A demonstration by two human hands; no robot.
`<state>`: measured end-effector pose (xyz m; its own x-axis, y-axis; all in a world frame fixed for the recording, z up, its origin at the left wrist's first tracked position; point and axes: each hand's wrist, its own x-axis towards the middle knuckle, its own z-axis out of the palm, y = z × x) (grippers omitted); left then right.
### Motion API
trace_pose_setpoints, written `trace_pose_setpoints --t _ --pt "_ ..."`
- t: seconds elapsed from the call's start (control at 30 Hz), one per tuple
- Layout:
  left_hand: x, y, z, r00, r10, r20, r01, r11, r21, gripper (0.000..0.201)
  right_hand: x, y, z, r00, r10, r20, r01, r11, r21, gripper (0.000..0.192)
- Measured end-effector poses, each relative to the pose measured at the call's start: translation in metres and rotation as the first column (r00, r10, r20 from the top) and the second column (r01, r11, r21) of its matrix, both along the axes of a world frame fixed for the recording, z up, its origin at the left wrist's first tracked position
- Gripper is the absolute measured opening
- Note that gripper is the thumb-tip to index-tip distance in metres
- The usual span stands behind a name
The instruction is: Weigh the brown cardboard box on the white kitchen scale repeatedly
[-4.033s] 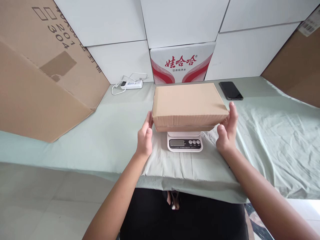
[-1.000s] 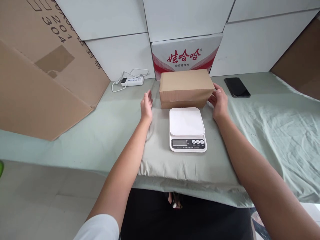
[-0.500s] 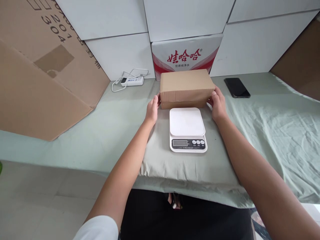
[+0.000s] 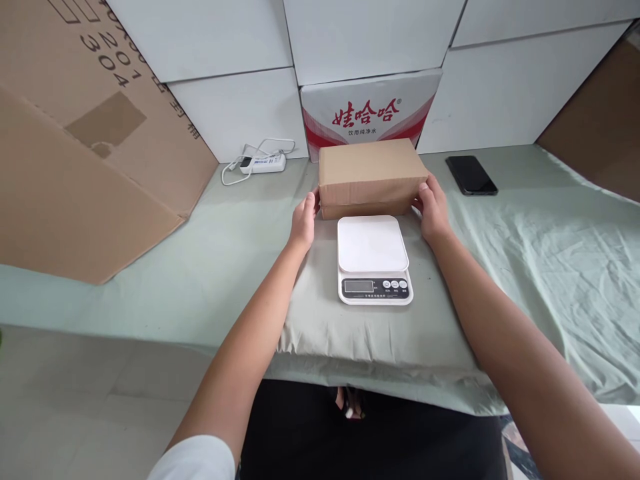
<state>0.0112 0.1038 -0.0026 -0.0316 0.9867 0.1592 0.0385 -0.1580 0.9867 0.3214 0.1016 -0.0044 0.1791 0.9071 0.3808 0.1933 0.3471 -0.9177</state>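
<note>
A closed brown cardboard box [image 4: 373, 173] rests on the green cloth, in front of the printed carton. My left hand [image 4: 304, 219] grips its left end, thumb in front and the other fingers partly hidden. At the opposite end my right hand [image 4: 431, 208] is closed on the lower right corner, with some fingers out of sight behind it. Between my forearms lies a white digital kitchen scale [image 4: 374, 257], just in front of the box. Its platform is bare and its display looks blank.
A black phone [image 4: 471, 175] lies at the right. Behind the left side sits a white power strip [image 4: 263, 163] with a looped cable. A white and red carton [image 4: 370, 107] and white boxes line the back. A large cardboard panel [image 4: 90, 173] stands at the left.
The whole view has shifted very slightly. Both hands keep the same hold on the cardboard box, and the scale stays in place.
</note>
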Motion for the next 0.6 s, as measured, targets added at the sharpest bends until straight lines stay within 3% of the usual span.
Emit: trace_pose_setpoints --t 0.23,0.6 --pt "-0.001 0.000 -0.003 0.997 -0.039 0.066 0.037 0.999 0.026 0.082 0.001 0.002 -0.002 1.000 -0.011 0.005 0.011 1.000 -0.001 0.085" --pt "0.000 -0.001 -0.001 0.999 -0.015 0.045 0.015 1.000 0.017 0.083 0.012 0.012 -0.012 0.999 -0.036 0.013 0.035 0.999 0.021 0.077"
